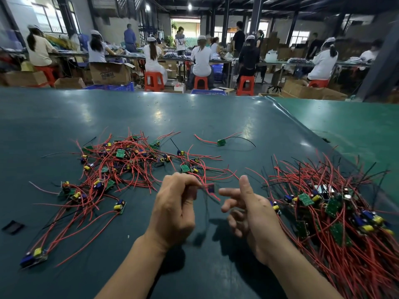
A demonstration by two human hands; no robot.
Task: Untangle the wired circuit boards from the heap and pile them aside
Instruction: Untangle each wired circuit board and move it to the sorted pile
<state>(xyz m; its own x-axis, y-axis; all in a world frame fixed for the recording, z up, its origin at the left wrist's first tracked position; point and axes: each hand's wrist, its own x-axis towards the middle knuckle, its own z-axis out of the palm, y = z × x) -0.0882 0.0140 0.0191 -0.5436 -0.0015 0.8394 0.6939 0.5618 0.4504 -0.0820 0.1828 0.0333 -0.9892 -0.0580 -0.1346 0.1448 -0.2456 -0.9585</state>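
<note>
Both of my hands are raised a little above the green mat, close together in front of me, forearms coming in from the bottom edge and angling toward each other. My left hand is turned with its back toward me, fingers curled forward, and the fingertips pinch the red wires of one small circuit board, which hangs blurred in the gap between my hands. My right hand holds nothing: the thumb stands straight up, the index finger points left toward the board without clearly touching it, and the other fingers are loosely bent beneath.

To the left and beyond my hands lies the tangled heap of boards with red and black wires, spread loosely over the mat. A few boards have drifted out of it toward me, one near the lower left with its wires trailing back to the heap. Close by my right wrist is the sorted pile, denser, with its wires fanning up and away and down toward the bottom right corner. One single board lies alone farther off, between the heap and the pile. A small dark scrap sits at the mat's left edge.

Beyond the table, people sit on red stools at long benches, among cardboard boxes.
</note>
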